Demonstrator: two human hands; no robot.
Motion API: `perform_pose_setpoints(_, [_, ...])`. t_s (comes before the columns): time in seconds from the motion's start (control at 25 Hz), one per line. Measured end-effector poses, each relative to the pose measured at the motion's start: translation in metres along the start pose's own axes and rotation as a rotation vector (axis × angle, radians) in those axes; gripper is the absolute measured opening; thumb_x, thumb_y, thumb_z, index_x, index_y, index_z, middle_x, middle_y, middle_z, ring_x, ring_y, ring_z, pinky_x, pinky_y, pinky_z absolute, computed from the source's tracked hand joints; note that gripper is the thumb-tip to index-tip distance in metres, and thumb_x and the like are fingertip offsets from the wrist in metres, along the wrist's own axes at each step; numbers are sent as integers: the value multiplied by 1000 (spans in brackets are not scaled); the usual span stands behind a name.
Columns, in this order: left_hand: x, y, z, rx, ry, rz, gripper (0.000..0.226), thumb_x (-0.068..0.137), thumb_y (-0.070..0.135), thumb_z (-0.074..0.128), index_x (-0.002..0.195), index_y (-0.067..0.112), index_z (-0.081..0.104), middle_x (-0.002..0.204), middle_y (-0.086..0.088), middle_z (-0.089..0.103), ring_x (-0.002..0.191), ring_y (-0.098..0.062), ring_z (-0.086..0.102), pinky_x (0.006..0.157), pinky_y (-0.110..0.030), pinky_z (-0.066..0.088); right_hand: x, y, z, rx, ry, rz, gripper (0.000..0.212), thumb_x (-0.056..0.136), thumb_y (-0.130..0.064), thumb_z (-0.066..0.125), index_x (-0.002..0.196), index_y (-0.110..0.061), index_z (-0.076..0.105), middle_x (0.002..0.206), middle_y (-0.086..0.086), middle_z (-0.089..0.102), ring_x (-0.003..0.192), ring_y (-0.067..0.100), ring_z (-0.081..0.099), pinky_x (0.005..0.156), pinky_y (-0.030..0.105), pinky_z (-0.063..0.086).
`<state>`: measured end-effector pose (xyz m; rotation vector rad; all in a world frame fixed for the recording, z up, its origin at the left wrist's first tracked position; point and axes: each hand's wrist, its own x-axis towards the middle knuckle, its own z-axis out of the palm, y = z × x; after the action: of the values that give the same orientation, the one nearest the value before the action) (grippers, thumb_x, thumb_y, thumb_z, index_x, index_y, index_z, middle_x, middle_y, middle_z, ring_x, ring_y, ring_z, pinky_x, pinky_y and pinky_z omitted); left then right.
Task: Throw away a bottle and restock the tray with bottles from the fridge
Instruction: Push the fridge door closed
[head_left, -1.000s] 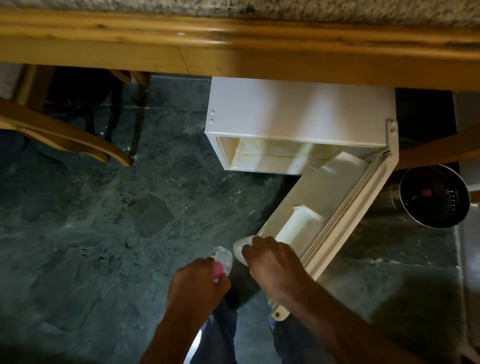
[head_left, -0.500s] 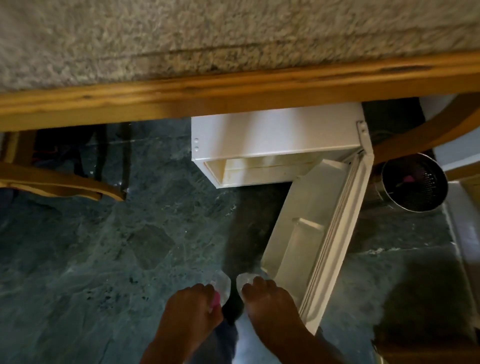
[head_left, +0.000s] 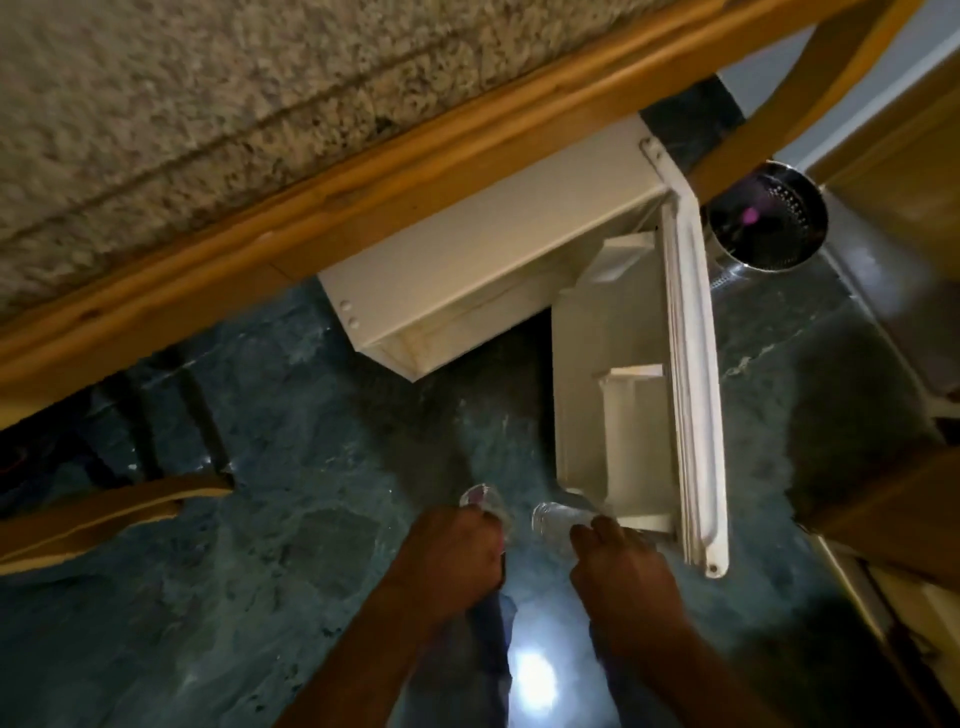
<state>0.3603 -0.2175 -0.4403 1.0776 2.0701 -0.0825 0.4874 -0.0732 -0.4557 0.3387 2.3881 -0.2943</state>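
The left hand (head_left: 449, 558) holds a clear bottle (head_left: 483, 501), seemingly pink-capped. The right hand (head_left: 621, 569) grips a second bottle (head_left: 558, 517) beside the outer corner of the open fridge door (head_left: 623, 415).

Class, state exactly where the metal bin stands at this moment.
In the head view, the metal bin stands on the floor at upper right, just beyond the hinge side of the open fridge door.
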Motion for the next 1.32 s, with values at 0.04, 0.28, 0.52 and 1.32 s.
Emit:
perform_pose_setpoints(0.04, [1, -2, 1, 17, -1, 27, 23, 96, 22, 45, 100, 11, 64, 103, -11, 68, 95, -27, 64, 78, -32, 46, -4, -1, 8, 35, 4, 54, 33, 88, -26, 59, 120, -19, 57, 120, 8, 61, 101, 26, 62, 80, 37, 54])
perform_pose_setpoints(0.28, [11, 4, 3, 185, -44, 135, 25, 96, 23, 44, 103, 12, 65, 107, -10, 69, 94, -27, 65, 68, -29, 32, -33, -2, 24, 142, 66, 224, 46, 38, -31, 95, 78, -17, 74, 77, 6, 73, 65, 24, 71, 57, 32, 59])
perform_pose_setpoints(0.52, [30, 25, 13, 192, -84, 150, 23, 92, 25, 46, 89, 14, 65, 95, -8, 70, 82, -23, 64, 65, -28, 36, -52, 38, 72, 287, 61, 358, 32, 82, -26, 65, 114, -20, 61, 113, 4, 65, 91, 22, 65, 72, 32, 52])
perform_pose_setpoints(1.32, [60, 59, 18, -8, -138, 58, 26, 98, 31, 49, 100, 11, 65, 99, -10, 69, 91, -17, 65, 84, -28, 54, -28, 146, 51, -18, 85, 174, 37, 61, -15, 87, 92, -6, 70, 86, 20, 69, 63, 30, 67, 49, 38, 58])
